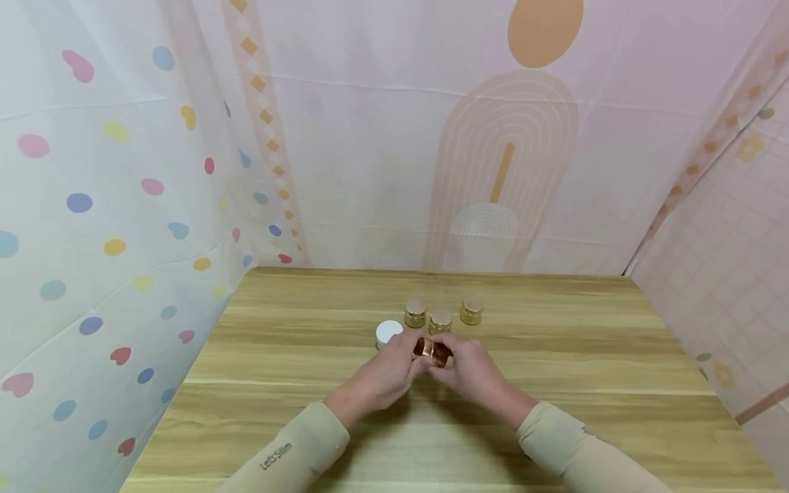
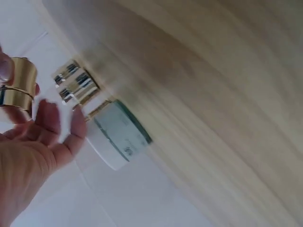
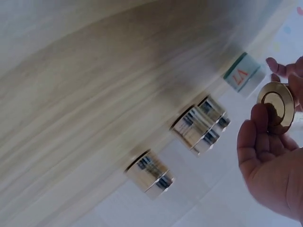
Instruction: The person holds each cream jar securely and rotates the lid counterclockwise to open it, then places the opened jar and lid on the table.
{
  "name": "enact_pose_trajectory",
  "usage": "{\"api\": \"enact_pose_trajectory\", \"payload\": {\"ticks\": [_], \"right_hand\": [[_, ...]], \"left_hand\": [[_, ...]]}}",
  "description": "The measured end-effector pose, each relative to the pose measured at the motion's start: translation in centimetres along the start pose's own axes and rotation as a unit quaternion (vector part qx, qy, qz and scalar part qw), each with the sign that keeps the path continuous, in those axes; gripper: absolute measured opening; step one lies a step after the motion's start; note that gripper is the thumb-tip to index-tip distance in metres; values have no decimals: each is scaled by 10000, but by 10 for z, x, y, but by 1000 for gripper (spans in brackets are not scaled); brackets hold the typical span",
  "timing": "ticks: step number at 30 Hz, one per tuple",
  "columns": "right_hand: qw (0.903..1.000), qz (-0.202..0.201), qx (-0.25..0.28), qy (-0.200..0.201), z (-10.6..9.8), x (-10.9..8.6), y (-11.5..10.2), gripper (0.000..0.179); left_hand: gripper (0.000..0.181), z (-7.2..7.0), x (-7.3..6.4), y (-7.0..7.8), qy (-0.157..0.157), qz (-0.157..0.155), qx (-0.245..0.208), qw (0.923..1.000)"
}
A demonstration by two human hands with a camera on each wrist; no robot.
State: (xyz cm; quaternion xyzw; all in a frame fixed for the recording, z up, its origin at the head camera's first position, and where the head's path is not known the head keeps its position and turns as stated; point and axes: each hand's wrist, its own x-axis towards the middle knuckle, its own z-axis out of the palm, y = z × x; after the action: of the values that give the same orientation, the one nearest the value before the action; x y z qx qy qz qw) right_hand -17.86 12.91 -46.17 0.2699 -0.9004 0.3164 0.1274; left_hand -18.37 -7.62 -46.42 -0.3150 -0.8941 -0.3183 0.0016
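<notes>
Between both hands, above the table, a shiny gold jar (image 1: 434, 350) is tilted on its side, with a seam around its middle. My left hand (image 1: 391, 370) grips its left end. The right hand (image 1: 477, 370) holds the other end, thumb and fingers curled round it. In the right wrist view, a round flat end of the gold jar (image 3: 287, 99) with a ringed centre faces the camera. Just beyond the left hand stands a jar with a white lid (image 1: 388, 331); its pale green body (image 3: 235, 74) bears an orange "V7" mark.
Three more gold jars stand beyond the hands: one at the left (image 1: 416, 313), one in the middle (image 1: 440, 319) and one farther right (image 1: 472, 310). They rest on a wood-grain table (image 1: 555, 329). Patterned cloth (image 1: 370, 171) hangs behind and at both sides.
</notes>
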Motion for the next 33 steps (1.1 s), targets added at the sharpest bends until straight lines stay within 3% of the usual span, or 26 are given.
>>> {"api": "enact_pose_trajectory", "payload": {"ticks": [3,8,18,33], "right_hand": [[9992,274,-270,106,-7,1,3,46],[9978,431,-501,102,-16,2,6,47],[9974,504,-506,-12,-14,-2,7,50],[9959,659,-596,-172,-13,-5,3,56]], "left_hand": [[59,-6,-2,1,213,-142,128,9996],[59,-17,-5,0,703,365,455,9958],[47,-20,-6,-2,643,814,975,9898],[47,-13,-6,-4,691,800,987,9895]]}}
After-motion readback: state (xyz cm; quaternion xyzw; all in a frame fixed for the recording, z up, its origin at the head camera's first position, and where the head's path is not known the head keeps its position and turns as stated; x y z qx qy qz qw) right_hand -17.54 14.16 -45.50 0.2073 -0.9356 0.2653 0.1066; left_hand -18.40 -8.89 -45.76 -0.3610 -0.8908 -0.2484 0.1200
